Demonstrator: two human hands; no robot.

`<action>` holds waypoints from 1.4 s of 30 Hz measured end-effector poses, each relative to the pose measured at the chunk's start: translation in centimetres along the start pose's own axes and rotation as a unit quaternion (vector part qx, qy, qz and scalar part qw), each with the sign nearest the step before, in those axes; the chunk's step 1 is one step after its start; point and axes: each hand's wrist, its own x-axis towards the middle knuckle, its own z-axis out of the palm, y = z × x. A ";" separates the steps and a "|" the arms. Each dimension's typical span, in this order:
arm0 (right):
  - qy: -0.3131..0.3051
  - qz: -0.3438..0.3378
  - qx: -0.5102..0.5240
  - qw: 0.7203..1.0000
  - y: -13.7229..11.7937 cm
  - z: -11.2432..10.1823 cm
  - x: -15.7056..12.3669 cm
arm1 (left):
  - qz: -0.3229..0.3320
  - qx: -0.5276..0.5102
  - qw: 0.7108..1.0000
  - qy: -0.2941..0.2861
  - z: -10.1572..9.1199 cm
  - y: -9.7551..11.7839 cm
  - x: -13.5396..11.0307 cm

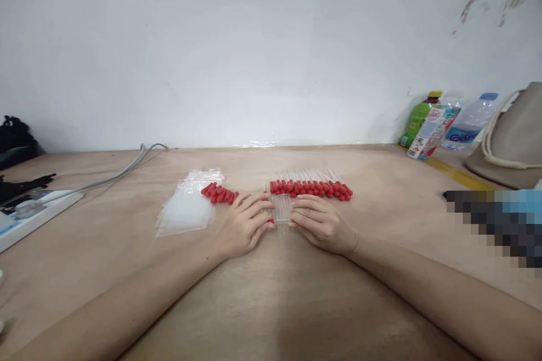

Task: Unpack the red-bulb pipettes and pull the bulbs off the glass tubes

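Both of your hands rest low on the wooden table (271, 299), fingertips facing each other. The left hand (244, 224) and right hand (320, 224) press a small bundle of clear tubes (282, 208) from either side, near the middle of the table. Neither hand wraps round it: your fingers are half curled, the tips bear on the bundle's ends, and the two hands together clamp it. You seem to be squaring a batch into a tidy packet. Any next move calls for even pressure from both sides, since loose tubes would roll or fan out if one hand eased first. Just left of your left hand lies a small pile of red bulbs (220, 193), and beyond that to the left a stack of clear bags (185, 213). Just beyond your fingers runs a long row of red-bulbed droppers (311, 186), their tubes pointing away. Far right, against the wall, stand several bottles (432, 130).
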 end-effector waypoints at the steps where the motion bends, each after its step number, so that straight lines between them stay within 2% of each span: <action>1: 0.011 0.017 0.001 1.000 0.3 -0.1 -0.1 | -0.025 0.002 1.000 0.011 -0.1 -0.4 -0.2; 5: 0.032 0.145 -0.033 0.988 1.4 -0.4 -0.6 | -0.155 -0.008 0.986 0.062 -0.9 -2.3 -0.7; 9: -0.014 0.229 -0.048 0.972 1.4 0.2 -0.3 | -0.234 -0.030 0.970 0.051 -1.7 -4.0 -0.5; 16: -0.040 0.251 0.025 0.967 -0.7 1.6 2.8 | -0.316 -0.009 0.946 0.075 -2.8 -7.3 -0.2; 19: -0.065 0.253 0.013 0.965 -1.3 2.9 4.7 | -0.344 -0.034 0.934 0.090 -3.0 -8.8 -0.6; 22: -0.116 0.226 -0.031 0.967 -1.9 4.7 6.3 | -0.371 -0.047 0.923 0.088 -3.2 -9.9 -1.0; 26: -0.199 0.179 -0.084 0.960 -2.8 6.9 7.3 | -0.388 -0.016 0.919 0.063 -4.1 -10.3 -1.2; 29: -0.235 0.172 -0.092 0.952 -3.6 7.7 7.5 | -0.399 0.001 0.916 0.035 -4.8 -10.1 -1.0; 32: -0.233 0.200 -0.082 0.948 -4.4 7.8 7.5 | -0.365 -0.021 0.930 0.023 -4.7 -9.7 -0.7; 35: -0.229 0.233 -0.051 0.944 -5.0 7.6 7.6 | -0.306 -0.029 0.952 0.005 -3.9 -9.1 -0.7; 39: -0.238 0.256 -0.006 0.937 -5.2 7.4 7.6 | -0.247 0.003 0.968 -0.038 -2.6 -8.2 -0.8; 42: -0.217 0.259 0.006 0.941 -4.9 7.2 7.4 | -0.220 0.037 0.973 -0.055 -2.2 -7.8 -0.8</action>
